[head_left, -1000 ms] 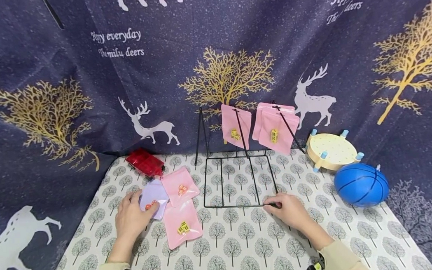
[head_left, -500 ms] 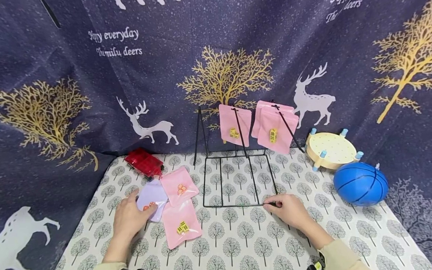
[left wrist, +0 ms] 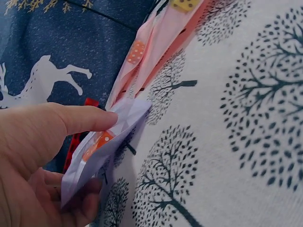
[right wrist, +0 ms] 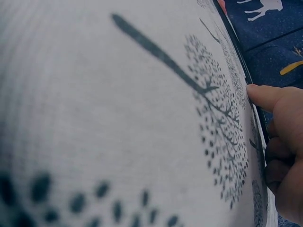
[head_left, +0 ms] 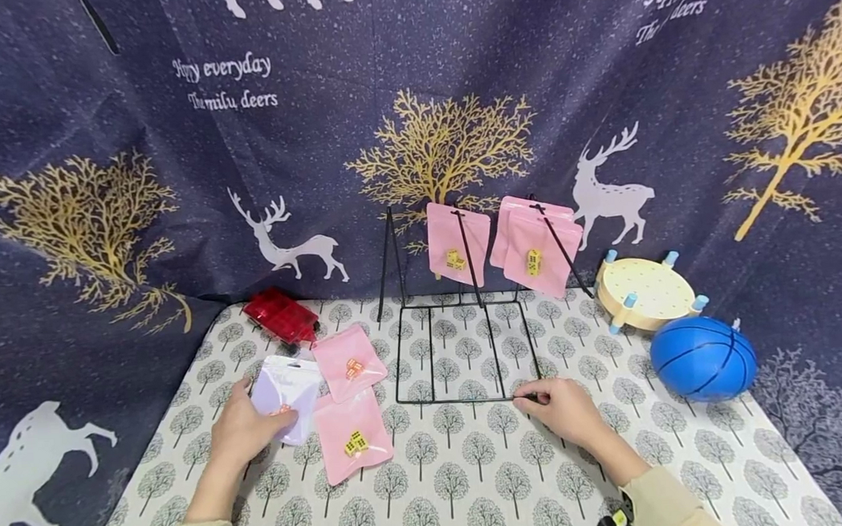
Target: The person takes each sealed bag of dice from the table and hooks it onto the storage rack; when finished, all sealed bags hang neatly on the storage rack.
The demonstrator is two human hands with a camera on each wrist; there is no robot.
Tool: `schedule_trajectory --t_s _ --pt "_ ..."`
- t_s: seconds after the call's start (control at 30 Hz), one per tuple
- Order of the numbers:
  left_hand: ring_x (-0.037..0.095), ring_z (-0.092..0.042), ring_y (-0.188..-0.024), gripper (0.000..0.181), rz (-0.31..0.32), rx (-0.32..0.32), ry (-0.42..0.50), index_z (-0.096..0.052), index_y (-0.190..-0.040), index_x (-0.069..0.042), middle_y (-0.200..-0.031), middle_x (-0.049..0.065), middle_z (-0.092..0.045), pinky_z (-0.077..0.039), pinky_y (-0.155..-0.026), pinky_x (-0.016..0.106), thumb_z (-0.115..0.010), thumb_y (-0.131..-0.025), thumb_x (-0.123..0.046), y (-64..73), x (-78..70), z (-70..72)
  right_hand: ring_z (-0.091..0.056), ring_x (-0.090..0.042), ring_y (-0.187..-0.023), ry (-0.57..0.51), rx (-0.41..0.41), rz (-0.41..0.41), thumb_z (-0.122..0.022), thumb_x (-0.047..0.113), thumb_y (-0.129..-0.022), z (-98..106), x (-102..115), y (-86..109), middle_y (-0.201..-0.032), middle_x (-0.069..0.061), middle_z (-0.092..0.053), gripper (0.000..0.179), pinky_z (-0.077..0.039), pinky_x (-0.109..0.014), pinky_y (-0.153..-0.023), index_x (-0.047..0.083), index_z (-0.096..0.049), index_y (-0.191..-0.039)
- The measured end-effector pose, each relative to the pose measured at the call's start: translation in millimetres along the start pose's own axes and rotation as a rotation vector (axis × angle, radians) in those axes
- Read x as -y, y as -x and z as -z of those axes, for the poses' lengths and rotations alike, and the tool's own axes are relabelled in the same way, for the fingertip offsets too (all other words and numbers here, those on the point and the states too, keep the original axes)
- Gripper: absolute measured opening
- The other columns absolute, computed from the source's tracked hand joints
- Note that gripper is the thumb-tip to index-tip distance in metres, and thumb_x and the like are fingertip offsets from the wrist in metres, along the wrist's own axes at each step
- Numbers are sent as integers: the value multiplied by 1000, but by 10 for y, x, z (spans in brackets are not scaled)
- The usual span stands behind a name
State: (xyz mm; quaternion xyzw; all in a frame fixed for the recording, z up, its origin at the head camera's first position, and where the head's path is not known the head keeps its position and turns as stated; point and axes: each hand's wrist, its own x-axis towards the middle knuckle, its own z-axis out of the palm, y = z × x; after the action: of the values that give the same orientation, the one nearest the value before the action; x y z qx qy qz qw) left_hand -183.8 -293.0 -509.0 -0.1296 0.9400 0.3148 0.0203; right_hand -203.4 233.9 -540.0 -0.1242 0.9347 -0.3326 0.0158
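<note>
My left hand (head_left: 239,431) pinches a lavender zip bag (head_left: 287,384) with orange dice inside, thumb on its face and fingers behind. In the left wrist view the bag (left wrist: 128,113) is tilted up and bowed over the cloth. My right hand (head_left: 563,407) grips the front right corner of a black wire display rack (head_left: 458,402). One pink zip bag (head_left: 444,233) with yellow dice hangs on the rack's middle hook; several more pink bags (head_left: 524,244) hang on the right one. Beside the lavender bag lie a pink bag (head_left: 332,353) with orange dice and another pink bag (head_left: 336,421) with yellow dice.
A red translucent toy car (head_left: 281,316) stands at the back left. At the right are a cream round stand (head_left: 647,285) with blue-tipped legs and a blue ball (head_left: 702,362). A dark curtain (head_left: 313,157) backs the tree-print cloth (head_left: 435,487).
My left hand has picked the lavender bag up off the cloth, tilting it and drawing it a little toward me and left. The right hand has stayed on the rack's corner.
</note>
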Motion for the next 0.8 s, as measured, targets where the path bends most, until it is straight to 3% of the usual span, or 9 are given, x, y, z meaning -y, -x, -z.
schedule_trajectory --t_s 0.23,0.43,0.6,0.8 --pt "50 -60 -108 105 0 34 3 -30 -150 10 -127 37 -58 -49 -83 60 -85 -80 -46 33 59 70 -23 -6 -49 -1 -15 -7 -80 35 -93 -3 2 12 -55 12 -32 9 -28 -24 -49 35 -81 -103" --pt "47 -60 -109 94 -38 45 61 -36 -146 9 -127 34 -59 -50 -84 60 -84 -83 -40 75 81 106 -23 -6 -49 4 -16 -4 -80 36 -93 -2 2 12 -55 12 -33 10 -28 -25 -49 35 -81 -103" --pt "40 -62 -104 88 -36 58 123 -41 -145 6 -123 29 -62 -52 -78 47 -85 -85 -41 111 107 141 -23 -6 -50 16 -13 0 -79 37 -93 0 0 7 -56 12 -32 10 -28 -25 -50 37 -80 -103" --pt "37 -63 -103 76 -61 16 172 -47 -139 3 -121 28 -64 -51 -75 38 -83 -88 -42 166 75 181 -23 -6 -50 14 -9 2 -79 37 -93 -4 -7 8 -56 12 -32 10 -29 -25 -50 37 -81 -103"
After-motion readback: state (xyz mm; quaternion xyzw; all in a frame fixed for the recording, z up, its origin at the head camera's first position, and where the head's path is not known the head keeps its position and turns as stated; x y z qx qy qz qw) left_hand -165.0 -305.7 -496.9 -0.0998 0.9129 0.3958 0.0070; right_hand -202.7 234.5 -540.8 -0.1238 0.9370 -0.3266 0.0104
